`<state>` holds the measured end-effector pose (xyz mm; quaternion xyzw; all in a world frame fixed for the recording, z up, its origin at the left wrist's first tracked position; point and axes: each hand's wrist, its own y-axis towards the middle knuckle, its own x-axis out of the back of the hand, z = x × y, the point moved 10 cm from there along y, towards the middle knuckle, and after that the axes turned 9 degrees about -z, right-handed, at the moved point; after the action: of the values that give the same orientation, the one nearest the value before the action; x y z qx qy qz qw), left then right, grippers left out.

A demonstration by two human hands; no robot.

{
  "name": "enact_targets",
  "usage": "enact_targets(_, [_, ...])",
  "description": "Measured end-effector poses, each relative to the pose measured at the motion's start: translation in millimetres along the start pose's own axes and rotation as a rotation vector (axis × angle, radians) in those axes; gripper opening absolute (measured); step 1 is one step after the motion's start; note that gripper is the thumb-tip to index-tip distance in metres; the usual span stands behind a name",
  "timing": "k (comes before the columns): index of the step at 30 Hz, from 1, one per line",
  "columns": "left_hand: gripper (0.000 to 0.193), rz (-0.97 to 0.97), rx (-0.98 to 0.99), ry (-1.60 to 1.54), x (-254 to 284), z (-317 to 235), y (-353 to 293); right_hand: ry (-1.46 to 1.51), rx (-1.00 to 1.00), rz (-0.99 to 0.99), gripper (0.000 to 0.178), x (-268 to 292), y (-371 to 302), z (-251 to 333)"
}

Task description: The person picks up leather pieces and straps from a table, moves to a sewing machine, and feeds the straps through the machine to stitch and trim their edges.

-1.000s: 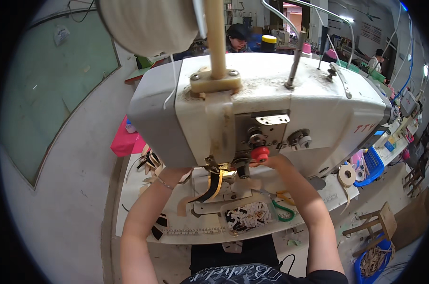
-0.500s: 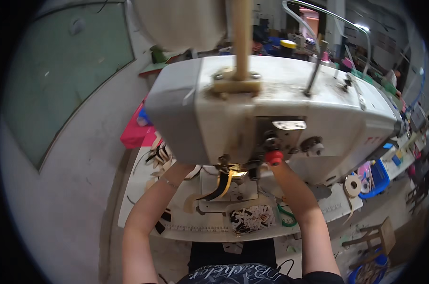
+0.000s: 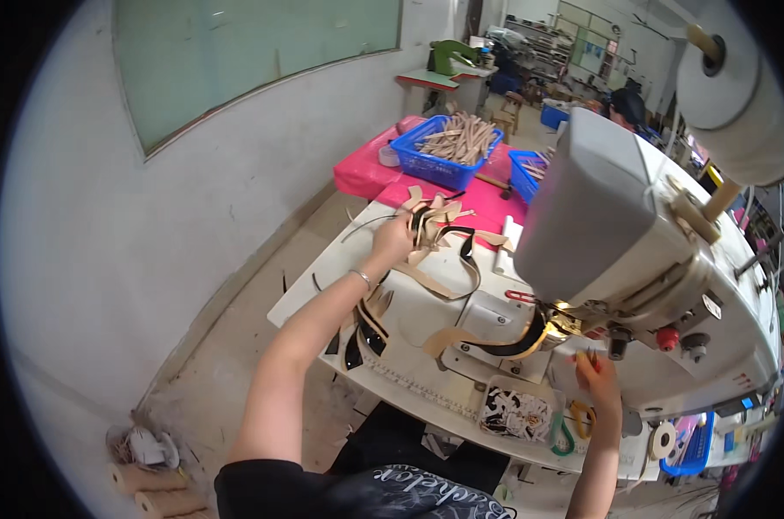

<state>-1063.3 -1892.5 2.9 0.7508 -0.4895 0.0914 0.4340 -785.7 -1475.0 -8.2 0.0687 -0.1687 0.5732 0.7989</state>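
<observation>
At the far left part of the table, my left hand (image 3: 395, 240) is closed on strips in a pile of tan and black strips (image 3: 427, 227); its fingertips are partly hidden among them. My right hand (image 3: 598, 381) is beside the sewing machine's needle area, right of the lit presser foot (image 3: 562, 320). Its fingers are curled in a pinch around something small with a dark tip, too little to name. From under the foot a curved black and tan strip (image 3: 517, 348) runs left over the machine bed, held by neither hand.
The white sewing machine (image 3: 582, 208) fills the right, a thread cone (image 3: 738, 104) above it. A bin of scraps (image 3: 517, 413) and yellow-handled scissors (image 3: 580, 419) lie near the front edge. More strips (image 3: 370, 333) lie left. Behind, a blue basket (image 3: 444, 164) of strips stands on pink cloth (image 3: 366, 169).
The view has swung left, bringing the strip pile and baskets into sight. My left hand has reached out to the pile; my right hand, hidden behind the machine before, now shows beside the needle area.
</observation>
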Motion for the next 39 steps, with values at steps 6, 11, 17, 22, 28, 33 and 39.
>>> enact_targets(6, [0.059, 0.109, -0.034, 0.001, 35.1, -2.7, -74.0, -0.061, 0.028, 0.141, 0.018, -32.9, -48.1, 13.3])
enact_targets(11, [0.095, 0.28, 0.044, 0.375, 73.7, 16.6, -151.6, -0.153, 0.059, 0.384, 0.021, -111.9, -70.1, 51.8])
enact_targets(17, [0.071, 0.275, 0.343, -0.454, 80.8, 76.8, -162.1, -0.354, 0.277, 0.597, 0.023, -220.7, -75.2, 73.4])
enact_targets(22, [0.069, 0.251, 0.429, -0.7, 73.5, 94.4, -166.9, -0.376, 0.514, 0.471, 0.028, -301.9, -46.7, 58.1])
enact_targets(28, [0.068, 0.188, 0.234, -0.427, 69.7, 84.2, -162.0, -0.33, 0.493, 0.112, 0.03, -351.4, 15.6, 63.0])
enact_targets(33, [0.067, 0.165, 0.221, -0.512, 61.4, 87.9, -168.0, -0.386, 0.481, 0.112, 0.026, -360.4, 18.1, 59.2])
enact_targets(39, [0.064, 0.202, 0.363, -0.627, 50.8, 106.8, -168.9, -0.482, 0.454, 0.1, 0.027, -376.0, 43.5, 32.5])
